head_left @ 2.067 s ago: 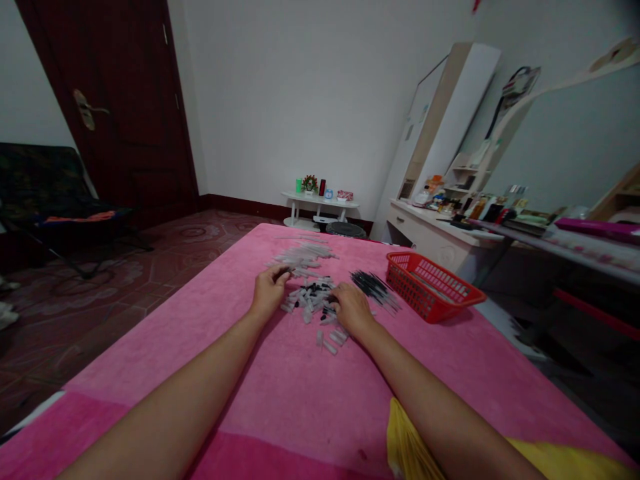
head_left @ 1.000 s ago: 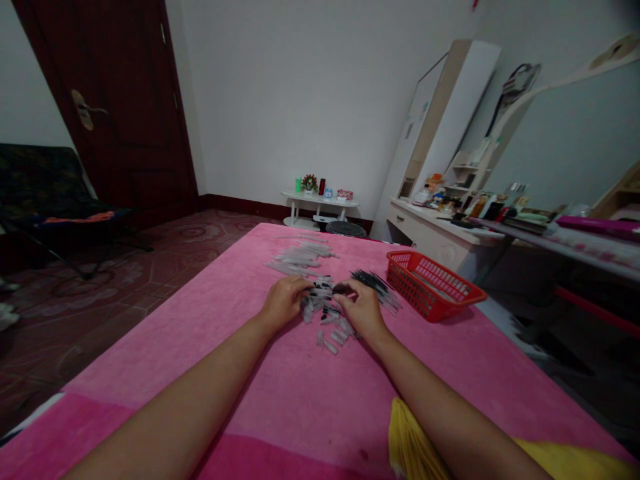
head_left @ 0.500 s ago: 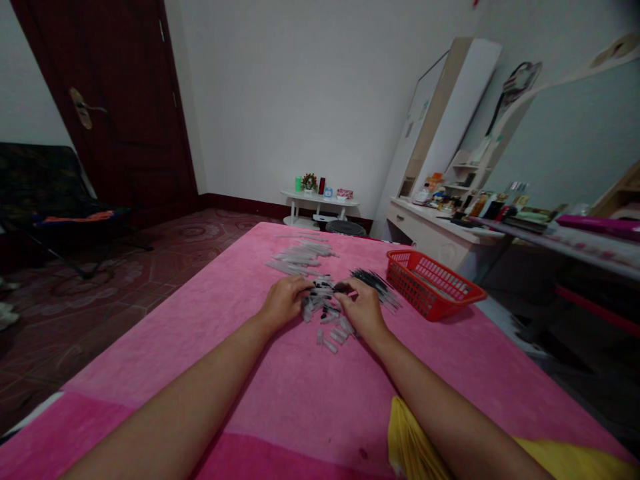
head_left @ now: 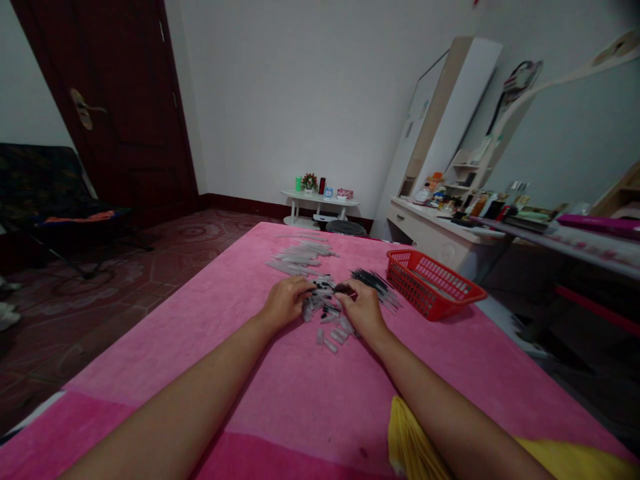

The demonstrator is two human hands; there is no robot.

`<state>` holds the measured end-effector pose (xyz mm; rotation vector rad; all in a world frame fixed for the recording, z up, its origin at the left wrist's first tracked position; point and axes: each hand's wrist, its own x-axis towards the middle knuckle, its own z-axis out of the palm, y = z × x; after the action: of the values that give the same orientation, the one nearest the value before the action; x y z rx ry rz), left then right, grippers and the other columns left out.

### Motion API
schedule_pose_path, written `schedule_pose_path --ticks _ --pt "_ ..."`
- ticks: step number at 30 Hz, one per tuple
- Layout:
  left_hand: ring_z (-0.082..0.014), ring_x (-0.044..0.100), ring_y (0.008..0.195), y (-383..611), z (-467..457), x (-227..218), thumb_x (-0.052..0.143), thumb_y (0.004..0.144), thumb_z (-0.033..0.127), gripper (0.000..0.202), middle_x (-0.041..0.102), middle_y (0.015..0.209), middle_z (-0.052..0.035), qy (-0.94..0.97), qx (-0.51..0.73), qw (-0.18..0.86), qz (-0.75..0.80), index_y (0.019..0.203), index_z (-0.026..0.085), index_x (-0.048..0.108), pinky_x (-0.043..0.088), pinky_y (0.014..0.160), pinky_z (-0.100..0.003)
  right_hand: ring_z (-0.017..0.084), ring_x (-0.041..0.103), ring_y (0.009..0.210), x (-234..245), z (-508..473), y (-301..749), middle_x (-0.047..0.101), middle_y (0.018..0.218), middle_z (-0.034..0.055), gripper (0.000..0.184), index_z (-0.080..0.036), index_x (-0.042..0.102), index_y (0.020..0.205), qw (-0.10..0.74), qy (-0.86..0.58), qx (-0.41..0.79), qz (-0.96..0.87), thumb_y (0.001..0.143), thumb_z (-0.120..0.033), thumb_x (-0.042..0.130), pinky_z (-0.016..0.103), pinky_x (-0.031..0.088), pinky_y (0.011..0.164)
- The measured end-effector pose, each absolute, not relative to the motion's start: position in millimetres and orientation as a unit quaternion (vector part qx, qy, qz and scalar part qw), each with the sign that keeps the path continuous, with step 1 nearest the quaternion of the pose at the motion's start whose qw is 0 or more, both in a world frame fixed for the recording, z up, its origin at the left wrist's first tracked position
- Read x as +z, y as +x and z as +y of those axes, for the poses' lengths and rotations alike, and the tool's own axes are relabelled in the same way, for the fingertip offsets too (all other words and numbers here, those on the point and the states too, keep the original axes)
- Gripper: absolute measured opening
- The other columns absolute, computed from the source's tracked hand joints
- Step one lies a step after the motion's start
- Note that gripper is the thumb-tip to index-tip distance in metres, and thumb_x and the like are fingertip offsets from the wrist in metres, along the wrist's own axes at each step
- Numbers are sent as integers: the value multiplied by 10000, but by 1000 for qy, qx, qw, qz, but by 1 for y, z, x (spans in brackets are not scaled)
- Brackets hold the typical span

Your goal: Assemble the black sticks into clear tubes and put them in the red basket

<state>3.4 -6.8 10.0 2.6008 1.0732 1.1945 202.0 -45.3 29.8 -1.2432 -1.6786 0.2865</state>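
My left hand [head_left: 286,301] is at the left side of a heap of small translucent pieces [head_left: 320,303] that look like pen caps, with black bits among them. Its thumb and fingertips are closed at the edge of the heap. Across from it, the fingers of my right hand [head_left: 364,308] are pinched together over the right side, by a small dark piece. What either hand holds is too small to make out. Just beyond lie many clear tubes like pen barrels [head_left: 303,255]. Thin dark sticks like pen refills [head_left: 377,287] are fanned out behind my right hand.
A red plastic basket [head_left: 433,283] stands on the pink cloth [head_left: 220,313] to the right, with some thin pieces inside. Yellow fabric [head_left: 415,437] lies under my right forearm. A cluttered dressing table [head_left: 440,223] is beyond the right edge.
Both hands stay over the heap in nearly the same place. My right fingertips have shifted very slightly. The piles and the basket have not moved.
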Motion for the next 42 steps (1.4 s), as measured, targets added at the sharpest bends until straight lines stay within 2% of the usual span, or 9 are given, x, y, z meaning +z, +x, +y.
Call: schedule_pose_path --ticks 6,12,20,23,27,32,37,40,42 --pt "-170 598 770 4 -6 9 538 814 113 240 651 819 -59 849 390 28 355 968 194 704 454 691 -261 168 586 640 27 -42 204 672 684 28 125 -164 673 726 477 -524 131 -694 735 -227 565 252 410 604" --pt "-176 607 828 5 -6 7 516 833 125 248 658 864 -65 853 389 36 347 982 194 702 467 739 -271 125 465 483 27 -45 204 515 467 -22 347 -179 544 538 432 -544 162 -701 837 -345 490 230 303 485" --pt "-178 622 793 7 -5 7 547 808 124 245 687 886 -60 829 403 57 383 976 199 709 472 712 -277 157 594 640 27 -43 201 664 726 10 130 -177 623 818 497 -512 176 -678 754 -280 575 233 417 567" --pt "-174 620 779 7 -6 8 546 800 109 252 686 865 -58 832 401 55 379 968 199 711 471 708 -272 154 578 604 29 -45 202 641 654 -1 120 -182 623 744 472 -520 152 -696 771 -275 554 234 405 564" --pt "-172 618 783 7 -8 9 541 801 100 254 673 843 -57 844 390 53 365 968 194 708 468 696 -263 142 534 533 29 -46 208 579 526 1 403 -183 576 581 409 -544 136 -720 893 -385 418 232 356 537" --pt "-176 618 797 7 -6 9 543 807 112 248 676 858 -61 841 394 52 367 970 200 707 468 707 -269 148 569 623 26 -46 208 647 679 -2 204 -186 634 783 420 -535 117 -724 831 -358 536 224 372 576" --pt "-173 613 784 7 -7 8 545 814 133 238 661 837 -64 845 386 56 366 972 204 709 466 696 -265 144 532 548 27 -48 207 583 548 -4 399 -189 602 623 394 -548 119 -728 900 -411 419 229 346 537" --pt "-176 612 793 7 -7 9 544 814 128 240 660 845 -63 843 387 55 369 974 204 706 466 706 -270 140 534 573 28 -47 208 616 621 -11 239 -186 638 754 416 -541 103 -724 846 -372 519 224 351 549" --pt "-176 612 796 7 -8 9 545 813 122 239 660 844 -61 845 388 56 364 970 202 706 464 707 -268 137 523 565 27 -46 210 604 606 -14 239 -187 625 718 418 -536 102 -726 845 -358 517 224 350 550"
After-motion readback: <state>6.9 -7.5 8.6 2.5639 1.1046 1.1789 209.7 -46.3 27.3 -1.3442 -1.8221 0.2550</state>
